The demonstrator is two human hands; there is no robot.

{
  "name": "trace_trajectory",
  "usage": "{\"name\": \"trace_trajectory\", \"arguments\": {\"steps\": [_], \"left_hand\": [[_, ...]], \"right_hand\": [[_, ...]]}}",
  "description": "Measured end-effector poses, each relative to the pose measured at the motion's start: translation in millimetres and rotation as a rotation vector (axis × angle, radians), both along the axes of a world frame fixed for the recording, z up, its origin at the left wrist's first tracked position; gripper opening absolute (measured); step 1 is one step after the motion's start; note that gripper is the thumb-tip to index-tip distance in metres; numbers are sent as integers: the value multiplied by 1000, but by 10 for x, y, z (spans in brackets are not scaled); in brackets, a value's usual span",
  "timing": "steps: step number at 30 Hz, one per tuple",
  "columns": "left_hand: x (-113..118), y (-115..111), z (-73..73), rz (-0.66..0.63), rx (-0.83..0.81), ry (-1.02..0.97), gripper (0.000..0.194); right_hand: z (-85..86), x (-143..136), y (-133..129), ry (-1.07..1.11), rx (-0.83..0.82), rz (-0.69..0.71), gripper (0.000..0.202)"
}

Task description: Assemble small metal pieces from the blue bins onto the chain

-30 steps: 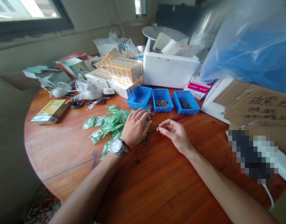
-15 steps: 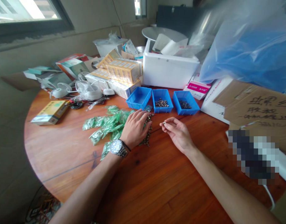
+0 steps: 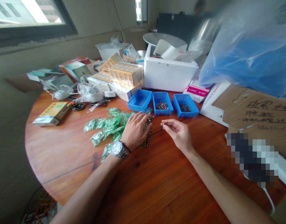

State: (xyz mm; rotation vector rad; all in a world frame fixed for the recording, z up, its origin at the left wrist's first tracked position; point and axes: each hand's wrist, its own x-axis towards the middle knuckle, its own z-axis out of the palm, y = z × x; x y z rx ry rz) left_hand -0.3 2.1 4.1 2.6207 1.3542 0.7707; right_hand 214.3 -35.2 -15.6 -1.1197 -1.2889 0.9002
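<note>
My left hand (image 3: 135,130), with a metal watch (image 3: 118,149) on its wrist, rests palm down with fingers spread. Its fingers partly cover a pile of small metal screws (image 3: 147,142) on the table. Just right of the pile, my right hand (image 3: 179,134) pinches a small screw (image 3: 163,124) between thumb and fingertips, mostly hidden. Green plastic packets (image 3: 116,126) lie heaped on the left of my left hand. Beyond the hands stand a left blue bin (image 3: 138,107), a middle blue bin (image 3: 163,112) with shiny screws and a right blue bin (image 3: 188,114) with darker ones.
Behind the bins are a white foam box (image 3: 169,74) and stacked yellow boxes (image 3: 125,74). White devices (image 3: 92,94) and a yellow box (image 3: 51,114) lie at left. A cardboard box (image 3: 257,115) under a plastic bag (image 3: 247,59) bounds the right side.
The view has tilted up slightly, so everything sits a little lower. My right fingers have shifted around the small screw. My left hand stays over the pile.
</note>
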Motion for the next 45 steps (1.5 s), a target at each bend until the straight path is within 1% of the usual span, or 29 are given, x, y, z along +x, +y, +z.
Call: {"name": "trace_trajectory", "arguments": {"steps": [2, 4, 8, 11, 13, 15, 17, 18, 21, 23, 25, 28, 30, 35, 38, 41, 43, 45], "left_hand": [[-4, 4, -2, 0, 2, -3, 37], [-7, 8, -4, 2, 5, -6, 36], [-11, 11, -4, 3, 2, -6, 37], [-12, 13, -4, 2, -1, -2, 37], [-11, 14, -4, 4, -2, 1, 37], [-8, 13, -1, 5, -2, 2, 37], [-3, 10, 2, 6, -2, 2, 37], [0, 9, 4, 9, -3, 1, 37], [7, 3, 8, 16, -13, 4, 37], [12, -1, 12, 16, -19, 8, 37], [15, -6, 16, 16, -18, 6, 36], [18, -9, 19, 13, -16, -1, 36], [17, -6, 14, 10, -14, -5, 36], [5, 7, -8, 2, 11, -9, 36], [3, 9, -6, 7, 6, -7, 35], [6, 5, -2, 7, 2, -3, 35], [7, 3, -6, 2, 10, 1, 36], [7, 3, -16, -3, 19, 3, 36]], "right_hand": [[67, 36, 102, -32, 26, -42, 25], [157, 82, 262, -93, 71, -99, 25], [318, 195, 736, -305, 201, -193, 21], [379, 270, 1060, -435, 200, -216, 15], [400, 278, 1122, -560, 189, -220, 16], [413, 228, 1003, -670, 218, -221, 18], [412, 122, 722, -691, 259, -177, 16], [402, 55, 545, -660, 244, -114, 13], [321, -151, 26, -607, 119, 171, 5], [228, -261, -210, -640, 94, 260, 11], [126, -337, -329, -692, 95, 285, 16], [8, -402, -361, -786, 104, 272, 19], [-35, -423, -353, -815, 107, 263, 19], [-46, -417, -368, -721, 120, 231, 16], [-2, -353, -364, -574, 89, 198, 14], [45, -234, -311, -358, 0, 167, 10], [57, -141, -252, -183, -79, 155, 13], [51, -59, -190, -22, -153, 144, 21]]}}
